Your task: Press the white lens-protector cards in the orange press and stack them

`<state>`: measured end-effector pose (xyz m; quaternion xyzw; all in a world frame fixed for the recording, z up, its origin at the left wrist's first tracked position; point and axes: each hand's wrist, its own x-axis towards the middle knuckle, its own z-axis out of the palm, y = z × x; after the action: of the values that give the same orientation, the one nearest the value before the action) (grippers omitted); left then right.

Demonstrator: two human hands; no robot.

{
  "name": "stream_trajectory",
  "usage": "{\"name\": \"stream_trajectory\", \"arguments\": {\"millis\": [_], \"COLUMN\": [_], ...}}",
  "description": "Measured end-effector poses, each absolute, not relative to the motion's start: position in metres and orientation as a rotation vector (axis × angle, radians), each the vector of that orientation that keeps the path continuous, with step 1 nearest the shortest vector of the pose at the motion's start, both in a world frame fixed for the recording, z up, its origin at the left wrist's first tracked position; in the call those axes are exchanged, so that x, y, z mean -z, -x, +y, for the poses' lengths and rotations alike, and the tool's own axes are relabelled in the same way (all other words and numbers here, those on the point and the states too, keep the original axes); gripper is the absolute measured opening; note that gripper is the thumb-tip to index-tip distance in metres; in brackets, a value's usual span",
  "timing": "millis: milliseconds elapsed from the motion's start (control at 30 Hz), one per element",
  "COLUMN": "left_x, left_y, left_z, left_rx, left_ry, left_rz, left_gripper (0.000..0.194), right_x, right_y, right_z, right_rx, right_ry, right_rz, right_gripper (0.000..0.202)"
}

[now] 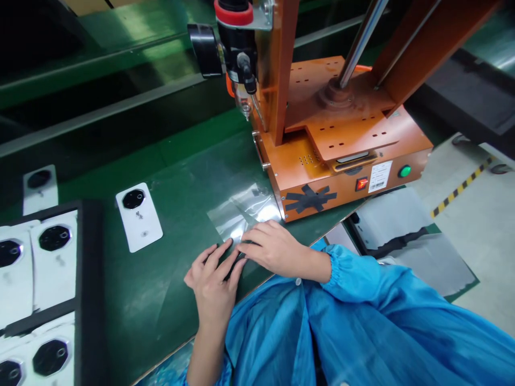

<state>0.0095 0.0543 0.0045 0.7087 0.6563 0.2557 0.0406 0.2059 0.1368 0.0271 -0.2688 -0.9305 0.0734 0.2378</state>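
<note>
A sheet of clear plastic film (229, 215) lies on the green tabletop, catching bright reflections, beside the front left corner of the orange machine. At its near edge, my left hand (213, 279) has thumb and index finger drawn together, the other fingers resting spread. From the other side my right hand (277, 247) reaches over the film with its fingertips closed on the same edge. The fingertips of both hands nearly meet, and they partly hide that edge. Left of them, a white phone back cover (140, 225) with a black camera area lies flat.
An orange press machine (314, 182) with a lit red switch and a green button stands at the upper right. A black foam tray (90, 257) holds several white phone covers at the left. Another white cover (40, 190) lies behind it. Translucent sheets (396, 214) lie at the right.
</note>
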Motion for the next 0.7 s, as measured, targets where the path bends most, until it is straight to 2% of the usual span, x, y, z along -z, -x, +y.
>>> {"name": "stream_trajectory", "arguments": {"millis": [200, 367, 533, 700], "left_x": [-0.006, -0.014, -0.026, -0.055], "left_y": [-0.013, -0.013, -0.009, 0.011], "left_z": [0.055, 0.051, 0.054, 0.076], "left_rx": [-0.767, -0.671, -0.572, -0.439], "left_ry": [-2.168, -2.205, -2.100, -1.966], "left_rz": [2.044, 1.945, 1.879, 1.724], "left_gripper": [0.021, 0.035, 0.041, 0.041], "right_x": [-0.026, -0.031, -0.057, -0.065], "right_y": [-0.204, -0.216, -0.244, -0.238], "right_z": [0.140, 0.129, 0.100, 0.100], "right_rx": [0.049, 0.075, -0.256, -0.692], "right_ry": [0.546, 0.496, 0.411, 0.562], "right_rz": [-2.643, -2.672, -2.487, -2.053], "right_gripper": [0.021, 0.022, 0.012, 0.021]}}
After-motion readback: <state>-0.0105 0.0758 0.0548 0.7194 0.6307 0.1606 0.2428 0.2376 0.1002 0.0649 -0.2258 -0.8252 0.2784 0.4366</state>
